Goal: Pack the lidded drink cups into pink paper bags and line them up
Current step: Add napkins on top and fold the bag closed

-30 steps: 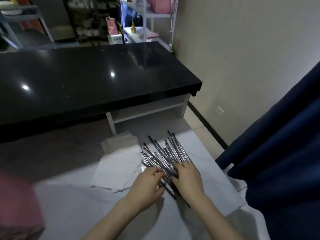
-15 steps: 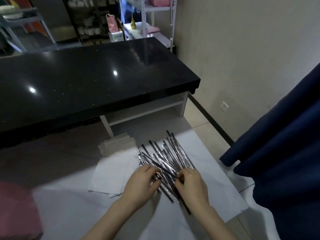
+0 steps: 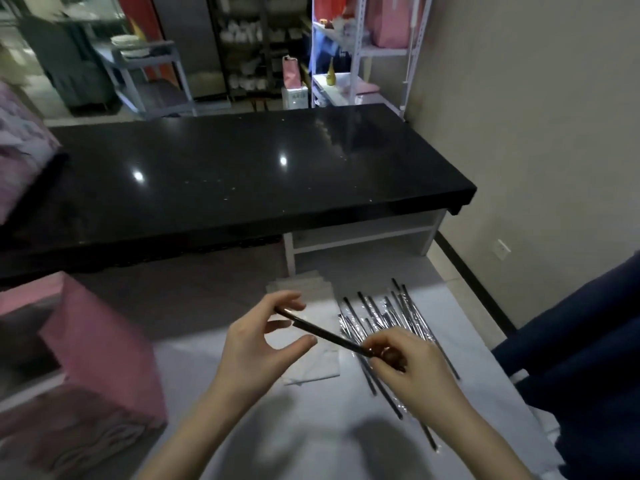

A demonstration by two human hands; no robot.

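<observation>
My right hand (image 3: 412, 367) pinches one end of a dark wrapped straw (image 3: 323, 332) and holds it above the white table (image 3: 311, 427). My left hand (image 3: 258, 344) is at the straw's other end, fingers spread, fingertips touching it near the tip. A pile of several wrapped straws (image 3: 388, 320) lies on the table under and beyond my right hand. A pink paper bag (image 3: 100, 344) stands open at the left. No drink cups are visible.
A stack of white napkins (image 3: 304, 289) and flat white paper (image 3: 311, 368) lie between my hands and the black counter (image 3: 225, 181). A dark blue cloth (image 3: 581, 358) hangs at the right. Shelves with pink bags (image 3: 388, 22) stand at the back.
Both hands were pressed on the straw pile; now they have lifted away to the left with one straw. The view has turned left, bringing the pink bag into sight.
</observation>
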